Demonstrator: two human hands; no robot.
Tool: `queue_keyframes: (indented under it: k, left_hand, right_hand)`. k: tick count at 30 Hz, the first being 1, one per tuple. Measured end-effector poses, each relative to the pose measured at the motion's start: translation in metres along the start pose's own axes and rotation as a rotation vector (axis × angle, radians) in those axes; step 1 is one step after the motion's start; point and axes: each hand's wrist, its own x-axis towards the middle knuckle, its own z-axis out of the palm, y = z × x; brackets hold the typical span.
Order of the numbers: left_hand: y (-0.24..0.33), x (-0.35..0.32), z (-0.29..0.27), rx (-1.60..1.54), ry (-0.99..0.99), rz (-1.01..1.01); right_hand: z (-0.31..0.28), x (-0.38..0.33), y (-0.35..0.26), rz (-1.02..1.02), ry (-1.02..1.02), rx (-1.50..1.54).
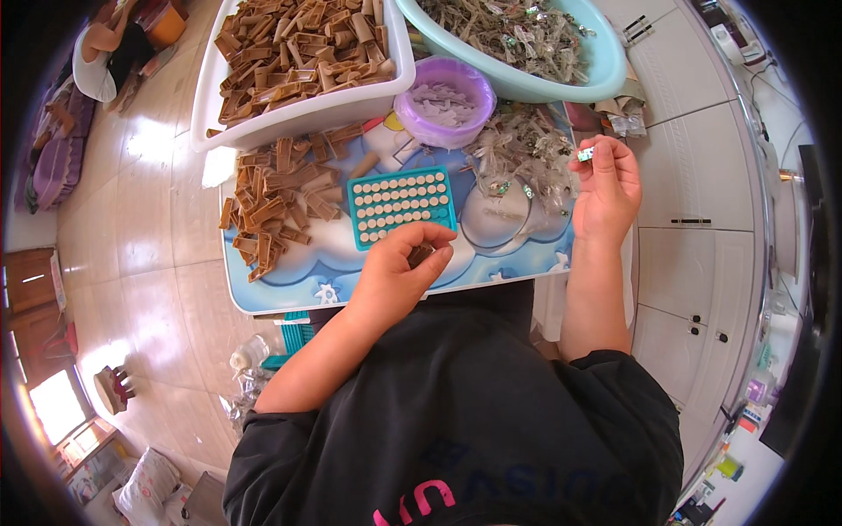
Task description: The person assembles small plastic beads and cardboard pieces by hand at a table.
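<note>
My left hand [399, 272] is curled at the near edge of a teal tray [438, 213], its thumb and fingers closed around a small brown piece [421, 257] that is mostly hidden. Rows of small round cream-coloured pieces sit in the tray. On the right, raised above the table's edge, my right hand [607, 188] pinches a small shiny green-and-silver piece [586, 154] between thumb and fingertips. Next to that hand lies a heap of clear plastic pieces [526, 149] with shiny bits. Loose brown trough-shaped plastic pieces [272, 193] are piled left of the tray.
Behind stand a white bin [303, 131] full of brown pieces, a purple-lined bowl [427, 131] of whitish translucent pieces and a pale turquoise basin [526, 88] of clear plastic pieces. White cabinets [693, 175] line the right. Another person [96, 61] sits far left.
</note>
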Motion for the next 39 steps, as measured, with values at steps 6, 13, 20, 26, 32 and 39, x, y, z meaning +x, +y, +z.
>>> queue_keyframes:
  k: [6, 13, 20, 26, 32, 39]
  left_hand:
    - [0.013, 0.006, 0.003, 0.085, 0.005, 0.058]
    - [0.028, 0.01, 0.013, 0.063, 0.04, 0.325]
    - [0.008, 0.004, -0.003, -0.517, -0.084, -0.164]
    - [-0.004, 0.0, -0.009, -0.78, -0.081, -0.23]
    - [-0.007, 0.0, -0.015, -0.901, -0.022, -0.246]
    - [-0.01, -0.001, -0.016, -0.901, 0.027, -0.214]
  right_hand:
    - [0.008, -0.019, -0.03, -0.181, -0.071, 0.016]
    - [0.034, -0.064, -0.003, 0.226, -0.36, 0.042]
    - [0.055, -0.089, 0.022, 0.334, -0.403, 0.003]
    - [0.059, -0.095, 0.035, 0.177, -0.459, -0.179]
    - [0.059, -0.095, 0.025, -0.131, -0.449, -0.372]
    - [0.056, -0.103, 0.026, -0.401, -0.595, -0.556]
